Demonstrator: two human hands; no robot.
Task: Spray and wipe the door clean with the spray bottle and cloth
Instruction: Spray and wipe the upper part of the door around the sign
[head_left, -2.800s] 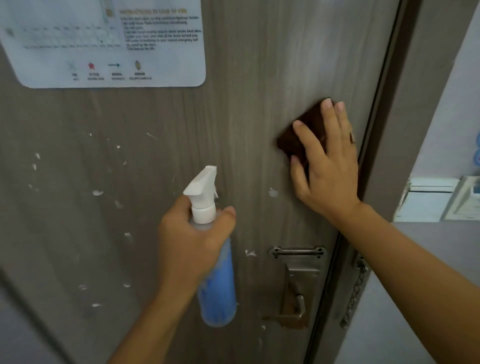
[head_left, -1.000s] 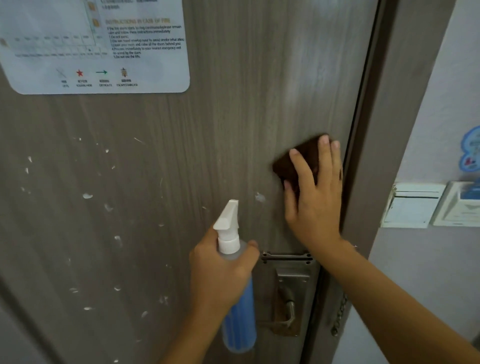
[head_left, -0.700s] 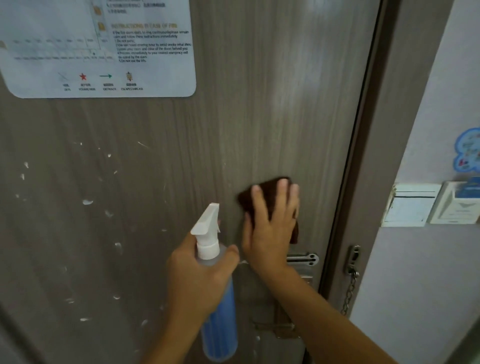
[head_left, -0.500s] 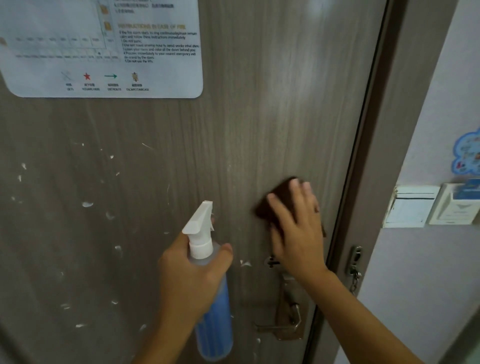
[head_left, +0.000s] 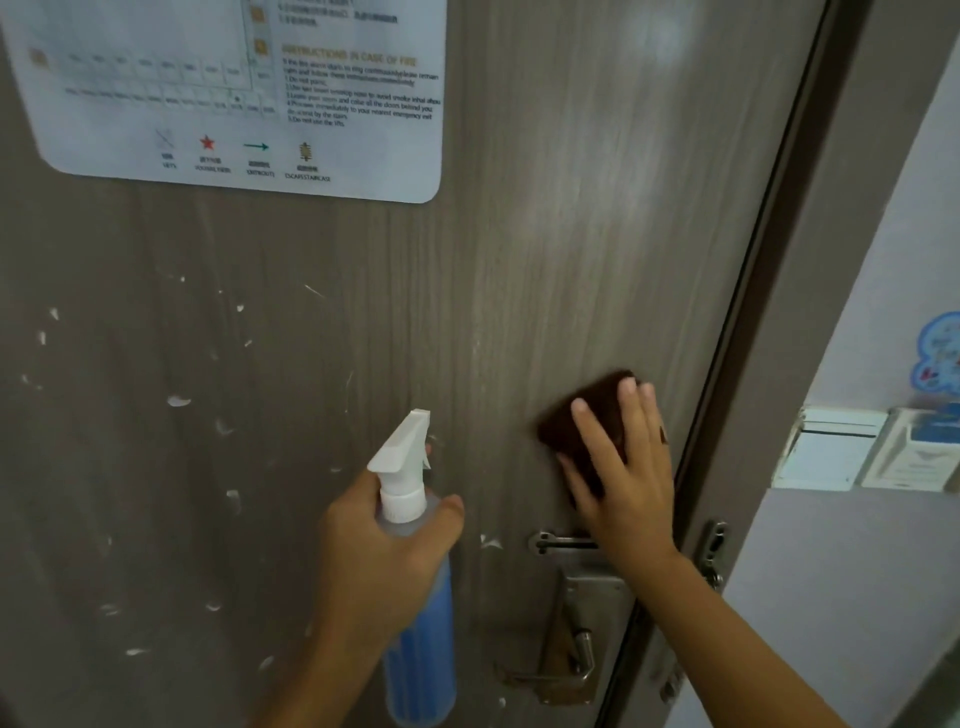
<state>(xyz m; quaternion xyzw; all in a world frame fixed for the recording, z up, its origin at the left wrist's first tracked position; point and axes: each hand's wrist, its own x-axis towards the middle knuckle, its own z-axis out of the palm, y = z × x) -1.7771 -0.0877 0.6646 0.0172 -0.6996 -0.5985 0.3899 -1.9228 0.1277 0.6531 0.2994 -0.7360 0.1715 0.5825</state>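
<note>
The right hand (head_left: 621, 478) presses the brown cloth (head_left: 582, 421) flat on the door (head_left: 571, 260); white spots (head_left: 179, 401) lie far left, nearer the left hand (head_left: 374, 561) gripping the upright spray bottle (head_left: 415, 623)

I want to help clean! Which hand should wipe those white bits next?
The right hand: it already presses the cloth flat on the door. The left hand grips the spray bottle.
</note>
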